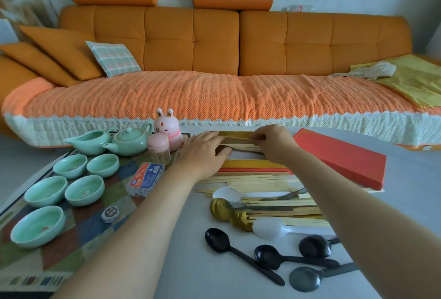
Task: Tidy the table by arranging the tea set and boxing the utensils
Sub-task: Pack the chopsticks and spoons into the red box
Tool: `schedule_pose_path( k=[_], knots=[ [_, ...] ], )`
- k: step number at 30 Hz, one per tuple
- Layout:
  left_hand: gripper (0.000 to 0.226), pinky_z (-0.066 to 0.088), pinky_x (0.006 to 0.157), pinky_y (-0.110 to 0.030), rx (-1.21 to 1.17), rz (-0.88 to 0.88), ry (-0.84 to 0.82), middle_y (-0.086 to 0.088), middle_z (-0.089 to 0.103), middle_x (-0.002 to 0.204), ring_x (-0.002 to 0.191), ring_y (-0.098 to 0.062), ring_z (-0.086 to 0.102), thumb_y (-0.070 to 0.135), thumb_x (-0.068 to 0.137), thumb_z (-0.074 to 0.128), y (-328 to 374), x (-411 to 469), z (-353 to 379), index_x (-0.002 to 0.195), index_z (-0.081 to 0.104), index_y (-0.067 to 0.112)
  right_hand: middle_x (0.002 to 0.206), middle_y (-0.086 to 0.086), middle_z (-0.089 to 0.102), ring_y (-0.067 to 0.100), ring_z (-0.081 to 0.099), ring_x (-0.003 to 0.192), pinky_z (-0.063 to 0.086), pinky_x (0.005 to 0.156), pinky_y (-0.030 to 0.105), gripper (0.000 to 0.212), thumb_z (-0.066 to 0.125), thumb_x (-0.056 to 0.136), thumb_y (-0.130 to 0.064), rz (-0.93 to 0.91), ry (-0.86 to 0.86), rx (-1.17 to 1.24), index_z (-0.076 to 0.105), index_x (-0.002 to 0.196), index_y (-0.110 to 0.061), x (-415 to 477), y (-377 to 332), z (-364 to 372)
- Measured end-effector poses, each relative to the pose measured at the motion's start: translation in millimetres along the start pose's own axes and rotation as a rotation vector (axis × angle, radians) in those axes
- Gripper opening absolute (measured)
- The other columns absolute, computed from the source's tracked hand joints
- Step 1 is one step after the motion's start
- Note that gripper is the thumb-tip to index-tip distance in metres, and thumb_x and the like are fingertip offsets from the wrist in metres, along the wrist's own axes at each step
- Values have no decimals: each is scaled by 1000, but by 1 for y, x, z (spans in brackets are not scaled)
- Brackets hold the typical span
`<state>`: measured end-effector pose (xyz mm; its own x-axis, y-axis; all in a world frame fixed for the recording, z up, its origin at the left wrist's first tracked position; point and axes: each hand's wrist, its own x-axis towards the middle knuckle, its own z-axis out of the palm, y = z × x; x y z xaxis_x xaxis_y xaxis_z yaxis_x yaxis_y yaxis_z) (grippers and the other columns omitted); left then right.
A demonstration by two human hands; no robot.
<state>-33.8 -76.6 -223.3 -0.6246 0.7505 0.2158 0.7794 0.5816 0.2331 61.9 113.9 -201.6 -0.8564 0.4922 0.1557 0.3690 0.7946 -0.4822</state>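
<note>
Both hands reach into an open gold-lined box [253, 163] at the table's far middle. My left hand [202, 153] lies flat, palm down, on utensils inside it. My right hand [272, 141] pinches a bundle of wooden chopsticks [238, 140] over the box. The red box lid [343, 158] lies to the right. More wooden chopsticks [262, 184], gold spoons [222, 208], white spoons [269, 228] and black spoons [222, 242] lie loose near me. Pale green tea cups [45, 191], a teapot [130, 140] and a pitcher [90, 142] sit on a patchwork mat [78, 224] at left.
A pink rabbit figure [167, 129], a pink toothpick holder [158, 149], a blue packet [146, 178] and a small round tin [110, 214] stand near the tea set. An orange sofa [214, 60] runs behind the table.
</note>
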Motion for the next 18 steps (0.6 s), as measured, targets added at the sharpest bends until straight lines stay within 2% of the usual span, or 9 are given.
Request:
schedule_pose_path(
  k=[2, 5, 8, 10, 12, 15, 18],
  knots=[
    [58, 11, 120, -43, 12, -5, -27, 7, 26, 161, 149, -12, 15, 55, 101, 27, 0, 1, 3, 148, 40, 25, 104, 1, 67, 14, 60, 68, 48, 54, 22, 33, 48, 98, -5, 2, -15, 23, 72, 111, -23, 1, 0, 0],
    [55, 12, 120, -43, 26, 1, -31, 9, 30, 159, 149, -11, 14, 54, 101, 24, 6, 0, 5, 144, 46, 26, 101, -1, 67, 13, 61, 65, 44, 52, 17, 35, 46, 95, -6, -28, -30, 23, 72, 113, -23, -2, 2, -3],
    [55, 16, 117, -44, 43, -5, -25, 10, 37, 155, 148, -12, 17, 54, 101, 23, 9, -1, 3, 142, 47, 27, 77, -7, 66, 9, 54, 54, 40, 47, 16, 23, 52, 96, -18, -75, -77, 8, 74, 98, -23, -7, 4, -7],
    [55, 17, 117, -43, 43, -11, -33, 9, 36, 156, 148, -13, 18, 54, 101, 24, 10, -2, 1, 146, 42, 27, 70, -1, 64, 12, 50, 56, 38, 51, 23, 27, 53, 97, -32, -95, -166, -62, 74, 88, -17, -10, 2, -10],
    [56, 18, 116, -41, 43, 3, -25, 6, 35, 157, 147, -15, 20, 54, 102, 26, 13, -4, -2, 148, 38, 26, 79, 6, 67, 16, 53, 63, 43, 58, 29, 30, 51, 98, -37, -112, -215, -121, 75, 95, -19, -14, 0, -12],
    [53, 28, 112, -40, 40, 71, 37, 3, 41, 150, 140, -18, 29, 48, 101, 36, 20, -10, -6, 147, 40, 22, 100, -6, 64, 11, 60, 77, 51, 73, 30, 26, 51, 98, -30, -164, -185, -93, 72, 113, -24, -23, -6, -21],
    [38, 38, 99, -37, 67, 180, 169, 1, 52, 127, 122, -21, 42, 38, 98, 49, 28, -17, -11, 131, 54, 19, 100, -8, 65, 7, 59, 82, 50, 76, 26, 24, 54, 93, -18, -287, -75, -77, 74, 106, -25, -32, -14, -33]
  ],
)
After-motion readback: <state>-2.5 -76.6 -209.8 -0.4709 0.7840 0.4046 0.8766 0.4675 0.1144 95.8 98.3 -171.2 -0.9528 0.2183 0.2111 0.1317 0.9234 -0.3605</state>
